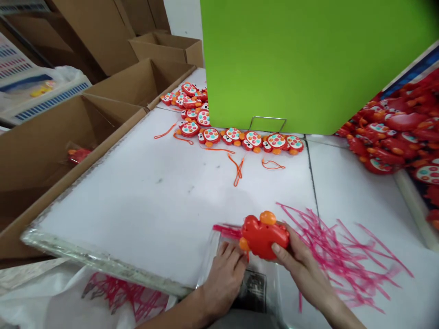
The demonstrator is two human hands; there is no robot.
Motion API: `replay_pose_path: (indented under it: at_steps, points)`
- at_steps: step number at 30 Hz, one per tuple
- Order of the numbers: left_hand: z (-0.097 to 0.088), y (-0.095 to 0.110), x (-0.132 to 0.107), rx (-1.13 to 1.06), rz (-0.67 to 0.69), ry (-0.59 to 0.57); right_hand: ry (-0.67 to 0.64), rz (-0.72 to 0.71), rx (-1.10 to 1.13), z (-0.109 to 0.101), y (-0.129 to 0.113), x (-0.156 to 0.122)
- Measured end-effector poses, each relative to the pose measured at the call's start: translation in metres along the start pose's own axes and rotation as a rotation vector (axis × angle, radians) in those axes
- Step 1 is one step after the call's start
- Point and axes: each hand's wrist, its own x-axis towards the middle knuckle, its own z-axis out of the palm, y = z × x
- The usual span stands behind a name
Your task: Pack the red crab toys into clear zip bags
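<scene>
My right hand (305, 267) grips a red plastic toy animal (265, 237) with orange feet, its plain back turned up and the thumb lying on its edge. Just left of it, my left hand (224, 278) has its fingers curled together over clear plastic bags (210, 256) at the table's front edge. A short bit of orange cord (247, 257) shows beside those fingertips. What the fingers pinch, if anything, is hidden. Pink strips (228, 230) stick out behind the left hand. To the right lies a loose heap of pink plastic strips (343, 251).
Similar toys with spotted faces (254, 139) line the back of the white table (154, 192), orange cord loops (236, 171) before them. A green board (291, 59) stands behind. Open cardboard boxes (116, 109) flank the left edge; red toys (387, 137) pile up at right.
</scene>
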Motion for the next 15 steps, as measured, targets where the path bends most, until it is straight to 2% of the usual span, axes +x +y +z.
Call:
replay_pose_path:
  at_steps: [4, 6, 9, 11, 15]
  points:
    - [-0.002, 0.002, -0.004, 0.051, 0.033, 0.084, -0.124, -0.085, -0.286, 0.014, 0.000, -0.003]
    - [-0.004, 0.003, -0.003, 0.059, 0.026, 0.124, -0.170, -0.143, -0.446, 0.013, -0.005, -0.007]
    - [-0.006, 0.005, -0.001, 0.059, 0.004, 0.154, -0.182, -0.140, -0.615, 0.008, -0.011, -0.010]
    - [-0.006, 0.006, 0.000, 0.057, 0.003, 0.163, -0.180, -0.122, -0.624, 0.005, -0.010, -0.009]
    - [-0.009, 0.011, 0.000, 0.029, 0.019, 0.176, -0.212, -0.018, -0.497, 0.004, -0.002, -0.006]
